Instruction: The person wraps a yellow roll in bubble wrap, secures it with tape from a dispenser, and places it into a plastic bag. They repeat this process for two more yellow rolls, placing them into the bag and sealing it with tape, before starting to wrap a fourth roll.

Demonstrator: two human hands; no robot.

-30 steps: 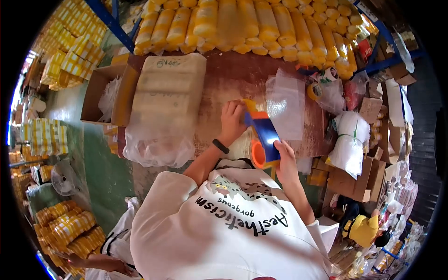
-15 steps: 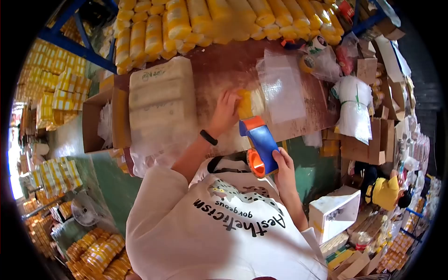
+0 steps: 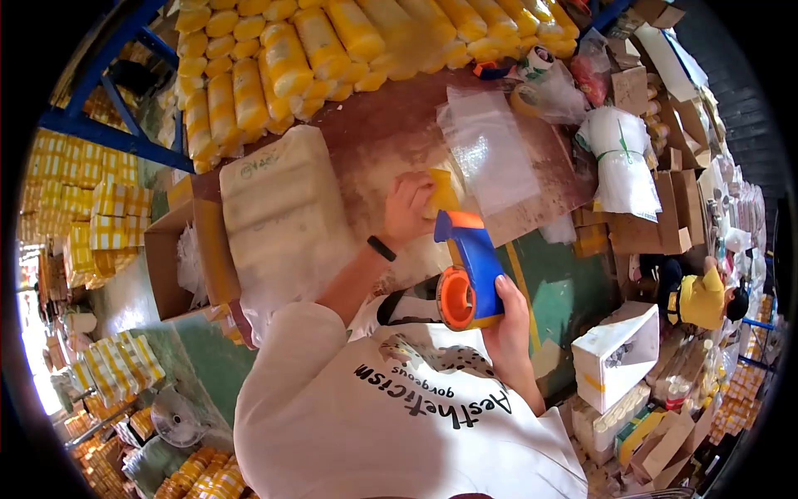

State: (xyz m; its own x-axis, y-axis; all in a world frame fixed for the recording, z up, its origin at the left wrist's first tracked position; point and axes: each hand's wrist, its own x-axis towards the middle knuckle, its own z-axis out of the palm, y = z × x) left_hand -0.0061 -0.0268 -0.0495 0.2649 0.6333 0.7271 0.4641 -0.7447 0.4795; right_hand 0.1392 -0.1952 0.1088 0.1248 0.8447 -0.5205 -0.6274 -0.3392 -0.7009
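My right hand [image 3: 509, 320] grips a blue and orange tape dispenser [image 3: 467, 270], held upright in front of my chest just off the table's near edge. My left hand [image 3: 407, 209] presses on a small yellow packet [image 3: 443, 192] lying on the brown table [image 3: 378, 137]. A black band sits on my left wrist. The dispenser's orange head is close to the packet, just below it.
A clear plastic bag stack [image 3: 492, 150] lies right of the packet. A large wrapped bundle [image 3: 278, 216] sits to the left, beside an open carton [image 3: 179, 258]. Yellow wrapped rolls [image 3: 332, 41] line the table's far side. Boxes, a white bag [image 3: 619, 158] and a person in yellow [image 3: 702, 299] are at right.
My view has swung and tilted to the left. The dispenser has drawn back slightly from the packet and stands more upright. My left hand stays on the yellow packet.
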